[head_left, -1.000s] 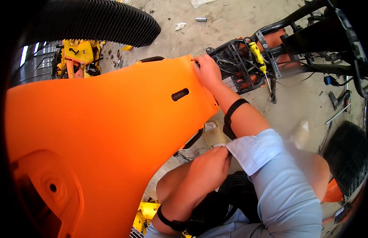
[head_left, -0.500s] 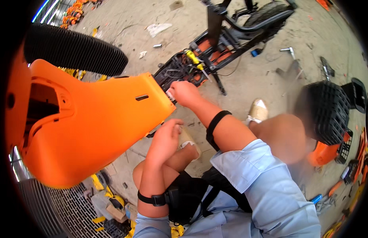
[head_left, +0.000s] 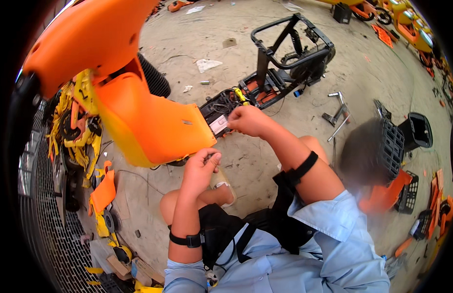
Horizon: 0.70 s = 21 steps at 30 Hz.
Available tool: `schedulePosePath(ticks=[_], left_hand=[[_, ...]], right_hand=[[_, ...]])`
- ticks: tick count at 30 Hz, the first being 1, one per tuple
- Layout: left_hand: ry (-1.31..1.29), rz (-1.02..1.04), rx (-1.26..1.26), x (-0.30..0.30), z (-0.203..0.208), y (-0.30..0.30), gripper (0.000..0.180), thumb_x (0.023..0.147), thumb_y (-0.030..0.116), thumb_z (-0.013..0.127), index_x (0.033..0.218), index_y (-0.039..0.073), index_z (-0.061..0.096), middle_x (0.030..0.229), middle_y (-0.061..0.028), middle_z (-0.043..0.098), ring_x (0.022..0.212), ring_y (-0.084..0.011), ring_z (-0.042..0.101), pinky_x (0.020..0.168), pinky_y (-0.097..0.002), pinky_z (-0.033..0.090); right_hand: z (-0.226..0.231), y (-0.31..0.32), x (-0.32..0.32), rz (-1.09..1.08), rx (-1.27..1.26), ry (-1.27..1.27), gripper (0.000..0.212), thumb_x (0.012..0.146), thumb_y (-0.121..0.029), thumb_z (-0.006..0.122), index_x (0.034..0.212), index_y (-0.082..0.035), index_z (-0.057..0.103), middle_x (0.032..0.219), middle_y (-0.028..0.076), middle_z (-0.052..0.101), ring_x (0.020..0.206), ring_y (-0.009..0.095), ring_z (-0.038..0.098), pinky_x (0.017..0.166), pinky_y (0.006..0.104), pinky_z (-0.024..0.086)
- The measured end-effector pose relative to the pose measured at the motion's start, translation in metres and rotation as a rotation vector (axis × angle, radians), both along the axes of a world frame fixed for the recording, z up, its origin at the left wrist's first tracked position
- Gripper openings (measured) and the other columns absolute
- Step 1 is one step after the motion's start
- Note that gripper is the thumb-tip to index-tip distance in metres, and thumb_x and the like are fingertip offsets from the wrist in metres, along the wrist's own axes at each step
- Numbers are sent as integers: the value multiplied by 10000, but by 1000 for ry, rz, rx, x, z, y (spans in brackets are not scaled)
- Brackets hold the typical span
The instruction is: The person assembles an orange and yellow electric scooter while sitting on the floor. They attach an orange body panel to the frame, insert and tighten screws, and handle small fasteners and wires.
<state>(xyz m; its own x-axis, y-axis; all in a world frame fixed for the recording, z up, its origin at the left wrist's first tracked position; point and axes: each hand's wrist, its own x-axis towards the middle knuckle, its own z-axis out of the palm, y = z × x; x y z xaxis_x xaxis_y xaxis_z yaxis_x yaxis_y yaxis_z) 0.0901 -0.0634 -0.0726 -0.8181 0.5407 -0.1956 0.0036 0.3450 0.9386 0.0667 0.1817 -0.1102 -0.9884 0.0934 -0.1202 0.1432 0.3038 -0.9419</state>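
The orange body panel (head_left: 163, 122) of a partly stripped scooter lies ahead to my left. Just past its end, the black frame's floor section (head_left: 221, 103) holds exposed wires and a pale flat box (head_left: 218, 124). My right hand (head_left: 248, 121) is closed in a pinch beside that box; whatever its fingertips hold is hidden. Behind that hand, a yellow-handled screwdriver (head_left: 240, 95) rests on the frame. My left hand (head_left: 201, 168) is below the panel's near corner, fingers curled and thumb pressed in. I cannot make out anything in it.
The bare rear frame (head_left: 290, 53) stands farther off, right of centre. Metal hand tools (head_left: 339, 115) lie on the floor to the right, near a black crate (head_left: 390, 151). Yellow and orange scrap parts (head_left: 77, 132) pile up at left. More scooters (head_left: 414, 31) stand at far right.
The view has tilted up and shifted, showing more of the scooter's front and rear. My right hand has come off the panel's edge, uncovering the pale box. My left thumb now presses against the fingers.
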Motion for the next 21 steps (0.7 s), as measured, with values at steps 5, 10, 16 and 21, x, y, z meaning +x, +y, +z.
schedulePosePath(ticks=[5,10,16,21], left_hand=[[-186,167,8,5,-44,-28,187,967,170,607,1020,-8,629,811,-25,604,658,-89,533,610,-256,456],[-212,232,144,-2,-57,-33,223,1008,207,541,1075,4,606,803,-12,567,680,-89,533,646,-237,470],[-304,268,274,-5,-47,-21,308,1032,321,488,1033,26,579,717,-2,509,583,-83,471,576,-238,444],[-427,235,291,-5,-47,-17,342,1031,365,482,987,38,571,663,1,492,533,-78,435,526,-237,420]], right_hand=[[-29,8,26,-97,0,-136,213,788,-216,705,857,-14,710,790,139,699,719,217,666,654,357,522],[-28,17,26,-151,209,-126,231,828,-210,670,949,-15,694,854,159,702,789,291,675,715,398,525],[0,-1,36,-37,415,59,174,827,-162,644,940,-37,686,880,172,693,861,353,657,769,426,520],[9,-13,33,64,413,128,187,826,-150,642,976,-44,679,890,163,693,855,350,660,766,420,523]])
